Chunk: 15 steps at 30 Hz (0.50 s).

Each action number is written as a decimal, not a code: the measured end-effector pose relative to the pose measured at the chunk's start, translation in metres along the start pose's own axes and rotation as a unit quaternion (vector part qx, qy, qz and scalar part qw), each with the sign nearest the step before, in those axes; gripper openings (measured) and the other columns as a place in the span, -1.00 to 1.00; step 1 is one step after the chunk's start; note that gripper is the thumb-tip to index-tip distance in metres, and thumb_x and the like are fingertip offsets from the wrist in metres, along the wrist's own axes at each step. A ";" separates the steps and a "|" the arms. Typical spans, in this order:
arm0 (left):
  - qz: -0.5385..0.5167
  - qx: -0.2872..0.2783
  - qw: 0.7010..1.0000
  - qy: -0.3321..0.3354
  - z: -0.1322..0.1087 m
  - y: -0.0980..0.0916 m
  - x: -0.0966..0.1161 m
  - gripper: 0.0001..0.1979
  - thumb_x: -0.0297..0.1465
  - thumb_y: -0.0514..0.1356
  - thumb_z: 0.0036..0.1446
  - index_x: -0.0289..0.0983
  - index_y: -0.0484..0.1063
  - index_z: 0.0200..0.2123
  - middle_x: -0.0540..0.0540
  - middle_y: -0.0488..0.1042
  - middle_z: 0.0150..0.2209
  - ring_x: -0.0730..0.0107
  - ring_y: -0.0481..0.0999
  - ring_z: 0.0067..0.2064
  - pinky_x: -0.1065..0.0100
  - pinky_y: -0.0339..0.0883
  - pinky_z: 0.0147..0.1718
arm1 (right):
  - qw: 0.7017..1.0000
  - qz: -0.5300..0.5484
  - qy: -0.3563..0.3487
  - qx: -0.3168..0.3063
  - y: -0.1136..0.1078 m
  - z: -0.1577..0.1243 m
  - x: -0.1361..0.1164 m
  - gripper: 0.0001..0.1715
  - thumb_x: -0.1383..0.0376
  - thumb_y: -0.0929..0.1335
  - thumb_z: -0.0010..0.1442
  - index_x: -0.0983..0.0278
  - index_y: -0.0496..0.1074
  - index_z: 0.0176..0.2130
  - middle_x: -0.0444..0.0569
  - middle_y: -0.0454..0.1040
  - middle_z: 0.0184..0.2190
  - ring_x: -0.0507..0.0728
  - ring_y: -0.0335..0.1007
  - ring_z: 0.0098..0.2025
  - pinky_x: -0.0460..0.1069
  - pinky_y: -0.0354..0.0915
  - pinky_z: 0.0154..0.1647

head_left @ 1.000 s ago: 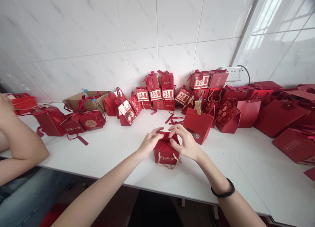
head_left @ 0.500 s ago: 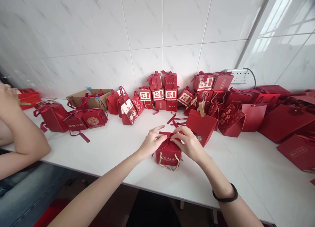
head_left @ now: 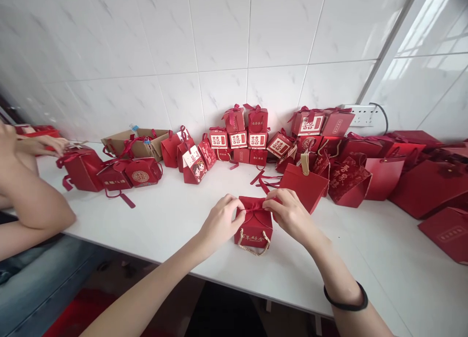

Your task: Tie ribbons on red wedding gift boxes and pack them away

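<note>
In front of me a small red gift box (head_left: 253,229) stands upright on the white table, gold lettering and a twisted gold rope handle (head_left: 255,252) on its front. A red ribbon (head_left: 254,208) crosses its top, tied in a bow or knot at the middle. My left hand (head_left: 223,220) pinches the ribbon at the left side of the box. At the right, my right hand (head_left: 288,210) pinches the other side of it. Behind my right hand stands a larger red gift box (head_left: 305,183) with a beige loop on top.
Stacked red boxes (head_left: 239,139) line the tiled wall, beside a cardboard tray (head_left: 139,144). Larger red boxes (head_left: 427,186) crowd the right. Loose ribbons (head_left: 268,182) lie behind my box. Another person's arm (head_left: 34,195) rests at the left. A power strip (head_left: 360,115) sits by the wall.
My hands have moved apart from the centre of the box top, drawing the ribbon out to both sides. The other person's hand now reaches to a red box at the left.
</note>
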<state>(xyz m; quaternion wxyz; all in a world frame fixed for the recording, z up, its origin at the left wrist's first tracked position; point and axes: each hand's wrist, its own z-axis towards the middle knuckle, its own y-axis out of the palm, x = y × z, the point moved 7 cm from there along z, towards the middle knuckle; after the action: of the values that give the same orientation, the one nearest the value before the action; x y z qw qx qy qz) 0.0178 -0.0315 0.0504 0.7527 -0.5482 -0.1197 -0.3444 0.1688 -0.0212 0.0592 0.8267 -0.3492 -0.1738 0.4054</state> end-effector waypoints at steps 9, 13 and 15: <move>-0.133 0.002 0.987 -0.094 0.003 0.005 -0.024 -0.89 -0.39 0.08 0.07 -0.24 0.33 -0.47 -0.12 0.38 -0.07 0.18 0.37 0.07 0.34 0.40 -0.25 | 0.999 -0.036 0.003 -0.023 -0.006 -0.004 0.007 -0.66 0.56 0.16 0.22 0.27 0.42 -0.31 0.06 0.39 -0.22 0.17 0.28 -0.17 0.14 0.25 -0.09; -0.203 0.004 0.970 -0.137 0.002 0.015 -0.037 -0.86 -0.32 0.07 0.12 -0.24 0.34 -0.40 -0.14 0.38 -0.06 0.23 0.43 -0.02 0.27 0.36 -0.12 | 0.999 -0.041 0.016 -0.020 -0.008 -0.005 0.008 -0.69 0.53 0.17 0.22 0.27 0.42 -0.33 0.09 0.36 -0.18 0.18 0.29 -0.17 0.12 0.28 -0.15; -0.226 0.014 0.959 -0.168 0.001 0.020 -0.043 -0.84 -0.30 0.05 0.14 -0.24 0.32 -0.38 -0.14 0.39 -0.06 0.25 0.45 -0.06 0.28 0.36 -0.13 | 0.999 -0.040 0.023 -0.027 -0.006 -0.006 0.009 -0.68 0.52 0.17 0.23 0.26 0.42 -0.33 0.09 0.36 -0.16 0.18 0.31 -0.17 0.11 0.29 -0.18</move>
<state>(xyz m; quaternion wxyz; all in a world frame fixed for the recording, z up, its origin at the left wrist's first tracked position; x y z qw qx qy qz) -0.0006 -0.0106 0.0116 0.6316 -0.5466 -0.3701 -0.4065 0.1808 -0.0194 0.0600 0.8363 -0.3738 -0.1794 0.3588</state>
